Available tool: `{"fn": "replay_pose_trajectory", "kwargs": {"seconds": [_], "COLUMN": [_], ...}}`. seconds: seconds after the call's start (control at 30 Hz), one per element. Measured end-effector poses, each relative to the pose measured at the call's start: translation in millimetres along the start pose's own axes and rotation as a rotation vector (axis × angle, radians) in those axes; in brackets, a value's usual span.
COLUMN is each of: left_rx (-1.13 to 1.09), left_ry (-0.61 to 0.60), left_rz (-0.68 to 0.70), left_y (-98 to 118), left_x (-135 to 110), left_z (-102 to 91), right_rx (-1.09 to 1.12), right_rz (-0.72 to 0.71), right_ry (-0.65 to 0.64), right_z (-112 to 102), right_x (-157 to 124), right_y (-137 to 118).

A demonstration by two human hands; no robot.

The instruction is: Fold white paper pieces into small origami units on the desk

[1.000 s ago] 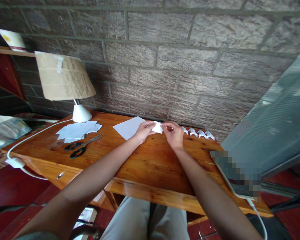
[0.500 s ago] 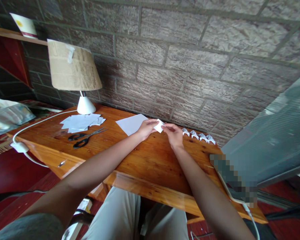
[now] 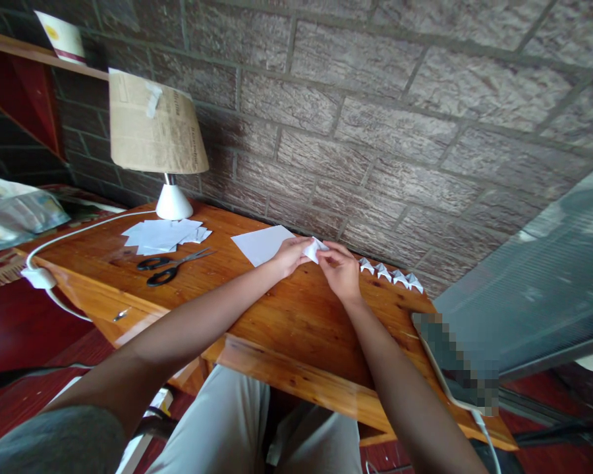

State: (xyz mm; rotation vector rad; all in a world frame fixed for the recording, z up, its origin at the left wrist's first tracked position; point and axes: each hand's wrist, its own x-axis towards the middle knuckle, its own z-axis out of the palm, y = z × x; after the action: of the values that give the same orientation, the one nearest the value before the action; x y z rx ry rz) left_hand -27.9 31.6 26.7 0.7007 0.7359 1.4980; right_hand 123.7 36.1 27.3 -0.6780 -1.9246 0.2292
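A small folded piece of white paper (image 3: 314, 250) is held between both hands, above the far side of the wooden desk. My left hand (image 3: 292, 256) pinches its left side. On its right side, the fingers of my right hand (image 3: 341, 268) are closed on the paper. Behind my left hand lies a larger white sheet (image 3: 261, 243). To the right of my right hand, several small folded white paper pieces (image 3: 383, 271) stand in a row along the wall. My fingers cover part of the held paper's folds.
Black-handled scissors (image 3: 164, 268) and a pile of cut white paper (image 3: 161, 235) lie on the left of the desk (image 3: 286, 322), by a lamp (image 3: 174, 201). A plugged-in phone (image 3: 454, 362) rests at the right edge. A stone-block wall (image 3: 375, 131) stands behind.
My right hand has shifted its fingers on the paper, and the paper now shows a raised fold instead of a flat face. The camera view has turned slightly.
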Motion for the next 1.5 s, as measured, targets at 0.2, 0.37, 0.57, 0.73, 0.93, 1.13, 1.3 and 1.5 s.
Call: {"fn": "replay_pose_trajectory", "kwargs": {"seconds": [0.2, 0.37, 0.57, 0.73, 0.93, 1.13, 1.3, 1.5], "left_rx": [0.064, 0.110, 0.119, 0.125, 0.149, 0.156, 0.189, 0.191], "left_ry": [-0.051, -0.136, -0.128, -0.136, -0.186, -0.157, -0.138, -0.149], "left_rz": [0.074, 0.123, 0.150, 0.148, 0.143, 0.115, 0.104, 0.106], "left_y": [-1, -1, -2, -4, -4, -6, -7, -8], "left_x": [-3, -4, -3, -2, -2, -1, 0, 0], "left_z": [2.2, 2.8, 1.1, 1.2, 1.0, 0.0, -1.5, -2.4], "right_rx": [0.133, 0.132, 0.254, 0.570, 0.645, 0.632, 0.636, 0.626], "right_rz": [0.037, 0.066, 0.199, 0.528, 0.614, 0.604, 0.598, 0.600], "right_ry": [-0.071, -0.086, -0.075, -0.010, -0.115, -0.136, -0.112, -0.101], "right_z": [-4, -8, -6, -4, -6, -5, -2, 0], "right_x": [2, 4, 5, 6, 7, 6, 4, 4], "right_y": [0, -2, -3, 3, 9, 8, 9, 10]}}
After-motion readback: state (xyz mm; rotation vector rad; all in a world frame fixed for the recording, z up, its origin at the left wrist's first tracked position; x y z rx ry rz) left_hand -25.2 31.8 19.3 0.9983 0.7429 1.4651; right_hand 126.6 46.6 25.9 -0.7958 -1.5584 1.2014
